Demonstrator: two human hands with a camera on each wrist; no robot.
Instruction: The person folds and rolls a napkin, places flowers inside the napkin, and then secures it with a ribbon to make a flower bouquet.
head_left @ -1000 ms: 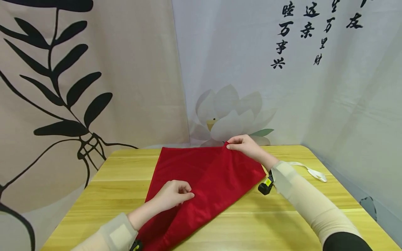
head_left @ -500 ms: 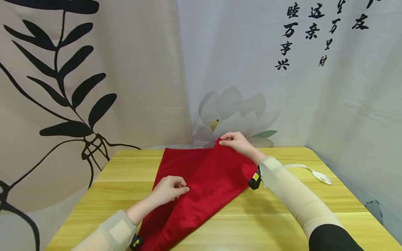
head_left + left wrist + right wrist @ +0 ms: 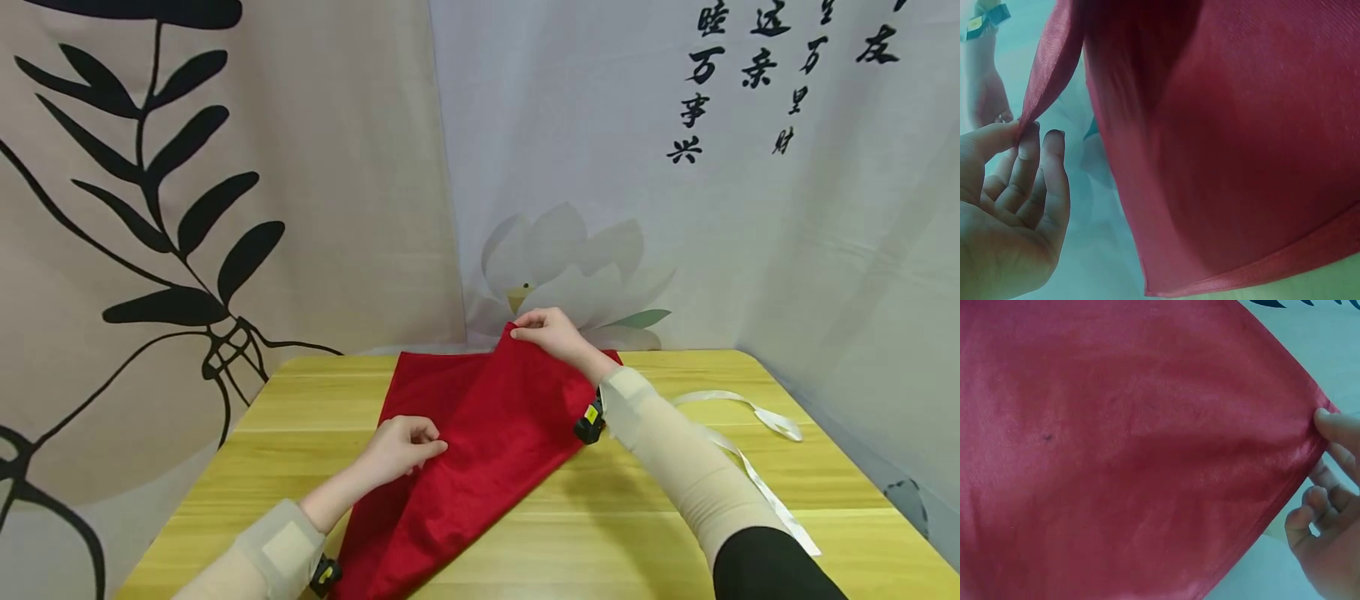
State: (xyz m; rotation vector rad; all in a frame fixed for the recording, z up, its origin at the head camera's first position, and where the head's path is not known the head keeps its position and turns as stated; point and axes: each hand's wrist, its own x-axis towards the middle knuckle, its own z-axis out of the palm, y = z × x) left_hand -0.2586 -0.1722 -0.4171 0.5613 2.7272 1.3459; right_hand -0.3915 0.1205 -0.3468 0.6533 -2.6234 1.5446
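A shiny red cloth [image 3: 480,450] lies across the middle of the table, its right part lifted and drawn over to the left. My right hand [image 3: 555,335] pinches one corner of it near the far edge, raised above the tabletop. In the right wrist view, the thumb and fingers of that hand [image 3: 1329,512] grip the pointed corner, and the cloth [image 3: 1147,450] hangs in slanting folds. Nearer to me, my left hand [image 3: 405,450] holds the cloth's near part. The left wrist view shows this hand [image 3: 1019,206] pinching a narrow gathered fold between thumb and fingertip.
Two white straps [image 3: 776,423] lie on the right of the wooden table [image 3: 315,408], one partly under the right forearm. Behind the far edge hangs a pale curtain [image 3: 360,208] printed with black leaves, a lotus and writing. Both wrists wear small black cameras.
My right hand has moved left and a little up, carrying the cloth's corner with it. The cloth's right side has folded further leftward. The left hand keeps nearly the same place.
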